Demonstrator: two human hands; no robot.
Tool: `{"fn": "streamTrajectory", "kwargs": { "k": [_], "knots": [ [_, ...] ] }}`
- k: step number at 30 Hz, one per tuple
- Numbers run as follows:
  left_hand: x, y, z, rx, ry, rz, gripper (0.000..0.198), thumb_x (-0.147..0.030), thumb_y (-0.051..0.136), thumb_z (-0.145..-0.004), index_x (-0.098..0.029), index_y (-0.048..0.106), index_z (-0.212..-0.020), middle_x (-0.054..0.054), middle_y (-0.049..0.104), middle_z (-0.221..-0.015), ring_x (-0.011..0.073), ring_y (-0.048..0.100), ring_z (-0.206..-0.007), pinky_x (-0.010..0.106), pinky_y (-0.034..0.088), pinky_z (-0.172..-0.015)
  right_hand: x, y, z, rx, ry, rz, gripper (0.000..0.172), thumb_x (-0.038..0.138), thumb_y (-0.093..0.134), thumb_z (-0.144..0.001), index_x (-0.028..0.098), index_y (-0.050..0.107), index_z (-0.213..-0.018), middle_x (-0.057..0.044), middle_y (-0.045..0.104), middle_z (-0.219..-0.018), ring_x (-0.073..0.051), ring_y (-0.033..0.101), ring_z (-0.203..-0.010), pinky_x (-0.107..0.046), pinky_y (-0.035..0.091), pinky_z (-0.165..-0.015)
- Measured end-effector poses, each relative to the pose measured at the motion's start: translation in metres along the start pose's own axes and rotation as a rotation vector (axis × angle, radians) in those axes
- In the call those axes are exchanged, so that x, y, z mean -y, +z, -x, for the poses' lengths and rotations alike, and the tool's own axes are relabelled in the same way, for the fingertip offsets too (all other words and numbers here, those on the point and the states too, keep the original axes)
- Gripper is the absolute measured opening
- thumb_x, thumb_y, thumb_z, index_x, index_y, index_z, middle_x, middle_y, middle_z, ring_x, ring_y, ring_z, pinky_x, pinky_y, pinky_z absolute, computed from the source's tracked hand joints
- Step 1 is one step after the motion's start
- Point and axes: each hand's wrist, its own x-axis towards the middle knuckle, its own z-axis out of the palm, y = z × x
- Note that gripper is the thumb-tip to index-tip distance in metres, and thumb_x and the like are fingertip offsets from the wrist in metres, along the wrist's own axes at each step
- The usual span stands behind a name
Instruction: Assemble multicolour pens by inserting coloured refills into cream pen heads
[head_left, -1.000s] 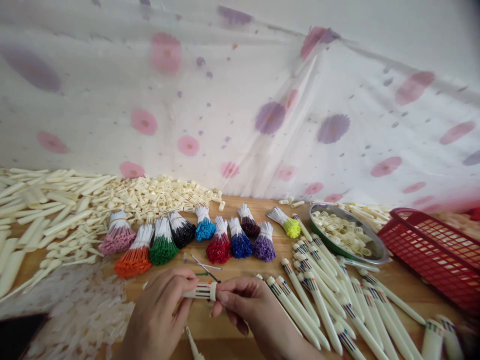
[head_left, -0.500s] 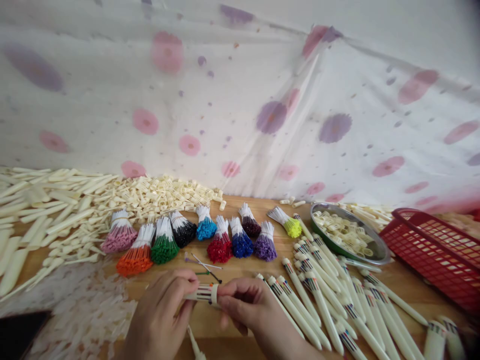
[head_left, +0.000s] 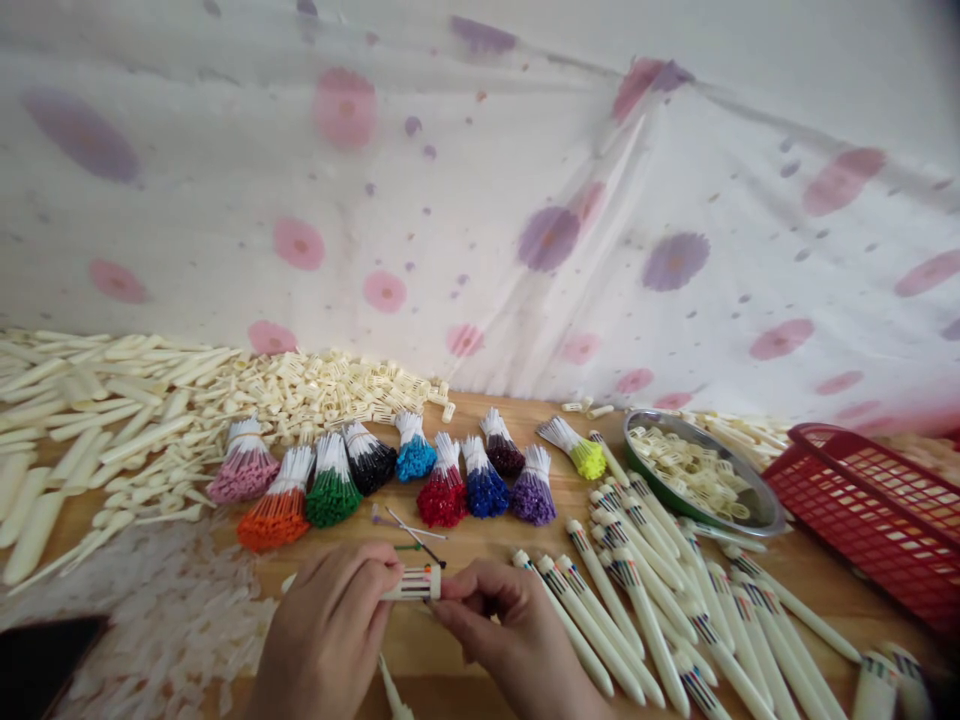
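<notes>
Between my hands, a cream multicolour pen (head_left: 412,583) lies nearly level, its slotted top section toward the right. My left hand (head_left: 330,620) is closed around its left part and hides most of it. The thumb and fingers of my right hand (head_left: 506,620) pinch at the pen's right end, by the white end ring. Just beyond the pen lie a few loose refills (head_left: 416,533) with coloured ends. Behind them stand bundles of refills, among them an orange bundle (head_left: 276,515), a red bundle (head_left: 442,490) and a purple bundle (head_left: 532,490).
Multicolour pens (head_left: 637,600) lie in a heap at right. Behind them are a metal bowl (head_left: 776,522) of slotted parts and a red plastic basket (head_left: 862,520). Cream barrels (head_left: 45,500) and small slotted pieces (head_left: 322,385) pile up at left, with translucent pieces (head_left: 172,620) nearer.
My right fingertips have shifted slightly down at the pen's end, and the white ring now sits closer against the slotted section. The view has moved a little.
</notes>
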Motion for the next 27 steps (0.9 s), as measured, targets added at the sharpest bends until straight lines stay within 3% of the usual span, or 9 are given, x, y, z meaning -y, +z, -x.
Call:
{"fn": "streamTrajectory", "kwargs": {
  "k": [11, 18, 24, 27],
  "knots": [
    [-0.002, 0.0, -0.002, -0.01, -0.067, 0.051, 0.017, -0.005, 0.042, -0.077, -0.022, 0.046, -0.077, 0.0, 0.064, -0.072, 0.0151, 0.064, -0.064, 0.025, 0.049, -0.059, 0.003, -0.002, -0.004, 0.011, 0.07, -0.145, 0.038, 0.043, 0.083, -0.043, 0.015, 0.061, -0.056, 0.007, 0.047, -0.044, -0.004, 0.035, -0.042, -0.017, 0.026, -0.041],
    [0.0, 0.004, -0.003, 0.011, -0.153, 0.084, 0.016, -0.008, 0.043, -0.074, -0.024, 0.044, -0.074, -0.001, 0.065, -0.068, 0.0169, 0.064, -0.059, 0.027, 0.051, -0.053, 0.001, -0.006, -0.009, -0.038, 0.08, -0.114, 0.037, 0.043, 0.084, -0.041, 0.014, 0.065, -0.055, 0.004, 0.054, -0.047, -0.004, 0.038, -0.042, -0.018, 0.027, -0.042],
    [0.004, 0.008, 0.0, 0.076, -0.289, 0.186, 0.012, -0.011, 0.048, -0.072, -0.024, 0.049, -0.07, -0.001, 0.067, -0.07, 0.0171, 0.066, -0.062, 0.026, 0.052, -0.055, 0.01, -0.018, -0.008, 0.0, 0.002, -0.015, 0.035, 0.046, 0.077, -0.055, 0.015, 0.065, -0.065, 0.006, 0.049, -0.048, -0.004, 0.035, -0.043, -0.018, 0.026, -0.042],
    [0.007, 0.011, 0.005, 0.181, -0.418, 0.289, 0.008, -0.016, 0.055, -0.073, -0.024, 0.052, -0.073, 0.0, 0.068, -0.078, 0.0167, 0.068, -0.067, 0.025, 0.053, -0.059, 0.019, -0.041, -0.017, -0.04, -0.083, 0.241, 0.034, 0.05, 0.065, -0.069, 0.016, 0.063, -0.072, 0.004, 0.05, -0.053, -0.007, 0.041, -0.045, -0.019, 0.03, -0.044]
  ]
}}
